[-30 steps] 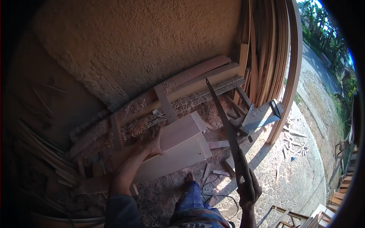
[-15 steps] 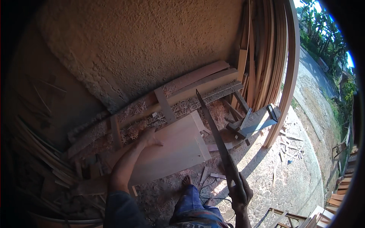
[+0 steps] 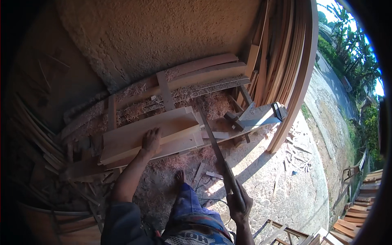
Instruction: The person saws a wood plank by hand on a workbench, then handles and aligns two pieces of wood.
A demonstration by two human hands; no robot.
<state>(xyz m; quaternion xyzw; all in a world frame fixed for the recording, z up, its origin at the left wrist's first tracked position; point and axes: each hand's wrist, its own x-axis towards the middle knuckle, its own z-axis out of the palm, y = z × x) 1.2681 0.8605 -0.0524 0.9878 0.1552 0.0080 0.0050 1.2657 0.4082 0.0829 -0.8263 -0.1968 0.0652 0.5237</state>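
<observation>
The table is carrying the work near the wall side. The upper board is lying over it, apparently tilting, its thick near edge showing. Being solid-looking timber, it is probably weighing a fair amount and staying stiff; its smooth face is perhaps offering little grip, so the near long edge around the middle is looking like the soundest hold. The lower board is peeking out beneath and is likely handling alike. The saw is pointing up and away past the boards' right ends; its long, narrowing blade is probably flexing easily sideways, making the handle the proper hold. The right hand is wrapping that handle firmly. The left hand is curling its fingers over the upper board's near edge, gripping it.
</observation>
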